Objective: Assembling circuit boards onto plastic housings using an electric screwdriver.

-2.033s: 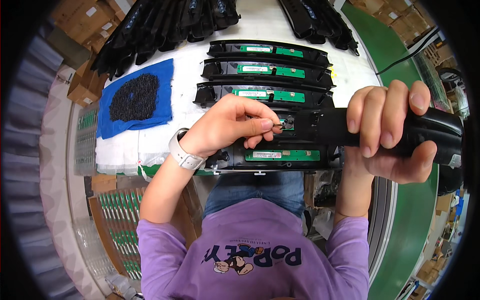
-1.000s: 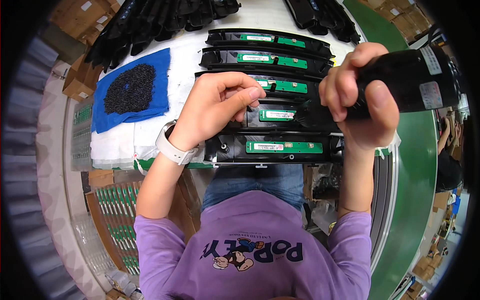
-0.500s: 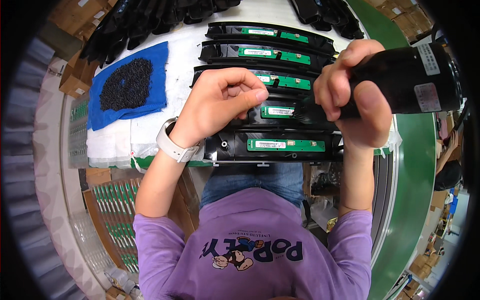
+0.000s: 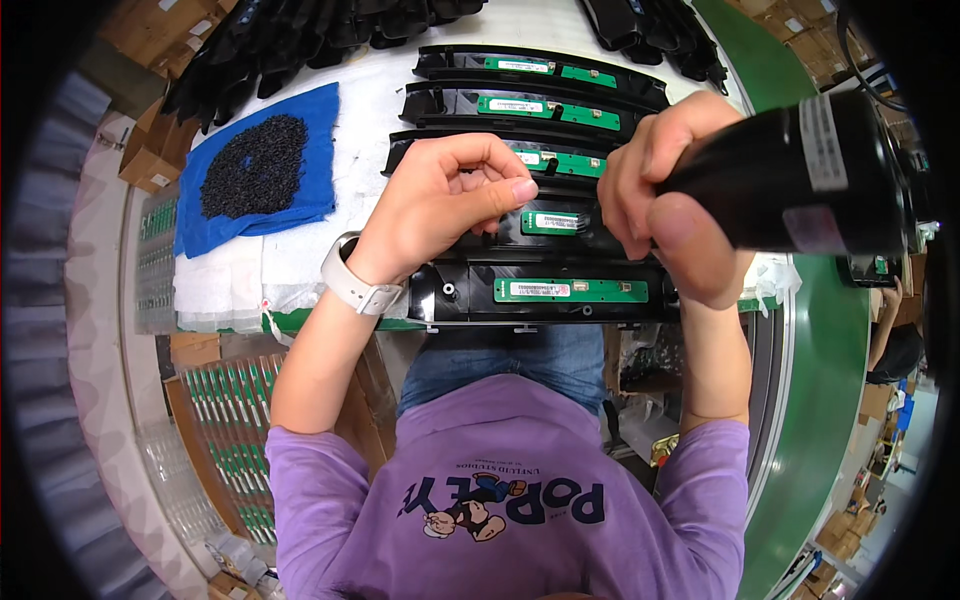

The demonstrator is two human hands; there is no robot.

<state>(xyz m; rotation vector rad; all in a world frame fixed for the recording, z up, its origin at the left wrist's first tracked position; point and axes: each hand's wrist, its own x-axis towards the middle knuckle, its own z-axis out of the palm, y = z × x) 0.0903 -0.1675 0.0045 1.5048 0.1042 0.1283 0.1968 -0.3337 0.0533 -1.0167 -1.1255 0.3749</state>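
Observation:
My right hand (image 4: 668,190) grips a thick black cylindrical power tool with pale labels, looking like an electric screwdriver (image 4: 775,185). Its front end points left, over the fourth panel from the back; the tip is hard to make out. Fingers of my left hand (image 4: 435,205) are pinched together just left of that panel's green circuit board (image 4: 548,222); whatever they hold is too small to see. Several long black plastic panels (image 4: 470,290) lie in a row, each bearing green boards with white labels. The nearest panel's board (image 4: 572,290) is fully visible.
On the left, a blue cloth (image 4: 315,150) carries a heap of small black pieces (image 4: 265,165), likely screws. More black plastic parts (image 4: 300,40) are piled at the back. Below the table's left side stand trays of green boards (image 4: 230,420). A green surface (image 4: 835,330) runs along the right.
My right hand has shifted slightly left with the screwdriver, whose body has turned a little. My left hand has barely moved and stays pinched.

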